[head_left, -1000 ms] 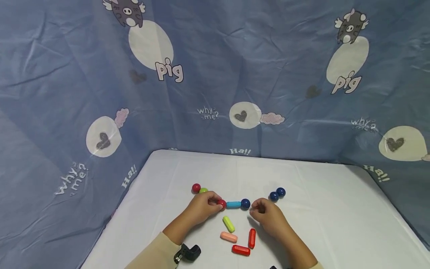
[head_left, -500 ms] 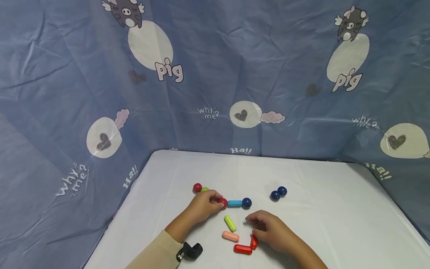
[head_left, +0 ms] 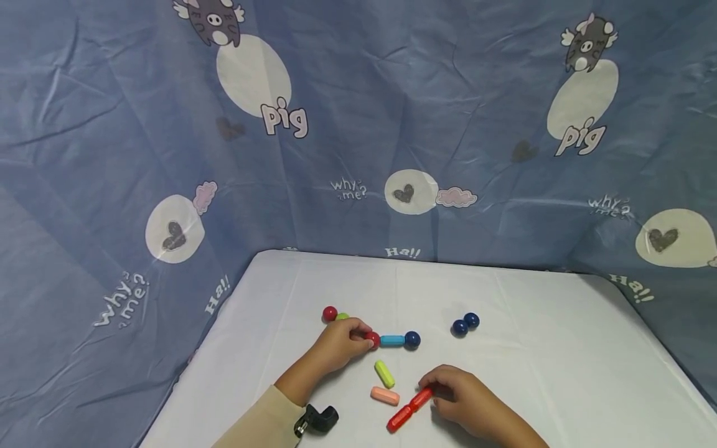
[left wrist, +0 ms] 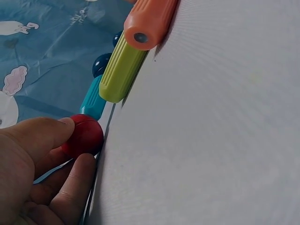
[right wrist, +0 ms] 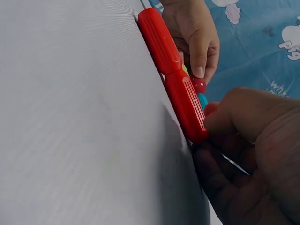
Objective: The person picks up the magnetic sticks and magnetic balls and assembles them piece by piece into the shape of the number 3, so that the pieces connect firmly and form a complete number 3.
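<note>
1. Red rods. Half a second earlier, the inner red rod [head_left: 399, 419] and the gripped red rod [head_left: 421, 399] formed a corner; at this moment they lay end to end in one slanting line on the white table [head_left: 560, 354], tips touching.
2. Right hand [head_left: 467, 399]. Its grip was narrow: thumb and fingers pinched the gripped red rod at the end away from the contact.
3. Left hand [head_left: 338, 346]. Its grip was unchanged, holding the red ball [head_left: 373, 340] at one end of a row with the blue rod [head_left: 392, 341] and dark blue ball [head_left: 412, 340].
4. Significance. The alignment suggested that the red rods had become one piece, though what held the tips was not visible.
5. Remaining pieces. The lime rod [head_left: 384, 374] and salmon rod [head_left: 384, 396] lay between the two lines, touching neither.
</note>
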The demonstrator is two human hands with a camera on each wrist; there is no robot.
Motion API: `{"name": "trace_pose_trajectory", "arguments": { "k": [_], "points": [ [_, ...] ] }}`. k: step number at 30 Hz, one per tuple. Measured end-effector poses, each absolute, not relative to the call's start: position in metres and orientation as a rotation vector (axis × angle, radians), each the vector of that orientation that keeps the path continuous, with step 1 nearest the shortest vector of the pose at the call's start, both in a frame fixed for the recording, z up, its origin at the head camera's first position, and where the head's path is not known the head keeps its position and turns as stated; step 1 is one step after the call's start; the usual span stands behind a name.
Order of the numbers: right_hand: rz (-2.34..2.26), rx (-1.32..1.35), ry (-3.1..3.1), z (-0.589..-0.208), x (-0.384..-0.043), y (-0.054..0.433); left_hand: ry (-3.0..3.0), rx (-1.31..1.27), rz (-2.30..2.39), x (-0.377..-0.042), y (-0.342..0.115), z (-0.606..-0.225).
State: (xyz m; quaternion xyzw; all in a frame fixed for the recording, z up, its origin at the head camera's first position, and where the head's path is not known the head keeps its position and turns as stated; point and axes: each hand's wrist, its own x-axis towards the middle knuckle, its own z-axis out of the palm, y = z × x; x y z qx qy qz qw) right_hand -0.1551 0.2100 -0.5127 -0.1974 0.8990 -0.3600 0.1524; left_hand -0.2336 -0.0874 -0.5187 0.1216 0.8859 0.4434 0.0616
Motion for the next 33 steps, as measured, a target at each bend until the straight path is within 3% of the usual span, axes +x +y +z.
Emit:
{"name": "trace_pose_trajectory", "arguments": {
  "k": [16,33],
  "points": [
    [-0.867,-0.679,2.679,-0.515,-0.151,0.199,2.677,0.344,1.346,-0.233,-0.088,-0.524],
    [-0.71,-0.5,2.677,-0.492,-0.145,0.193,2.675,0.329,1.351,-0.233,-0.089,-0.524]
  ]
}}
